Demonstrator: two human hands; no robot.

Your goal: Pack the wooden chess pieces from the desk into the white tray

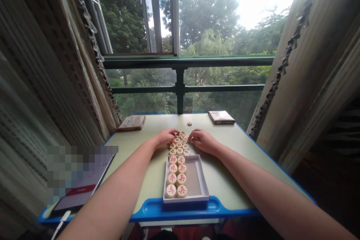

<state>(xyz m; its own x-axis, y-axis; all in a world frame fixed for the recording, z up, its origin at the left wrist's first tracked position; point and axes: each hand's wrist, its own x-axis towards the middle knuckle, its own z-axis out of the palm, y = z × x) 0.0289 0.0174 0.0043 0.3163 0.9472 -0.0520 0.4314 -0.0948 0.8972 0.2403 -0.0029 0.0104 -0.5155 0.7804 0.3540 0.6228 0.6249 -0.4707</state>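
My left hand [166,137] lies at the left side of a group of Chinese chess pieces [179,145], its curled fingers against the far-left ones. From the other side, my right hand [200,138] has bent fingers touching pieces at the group's right edge. These round, pale wooden discs carry dark characters and sit close together in rows. Nearer me stands an open shallow white box [207,191]. Two columns of red-character pieces [181,178] fill its left part, and its right part shows bare bottom. My fingers partly hide the outer pieces.
One single piece [189,123] lies farther back on the pale, blue-edged table [239,180]. A flat box [131,123] is at the back left, another flat box [221,117] at the back right. A tablet [84,183] with a white cable [65,217] rests at the left.
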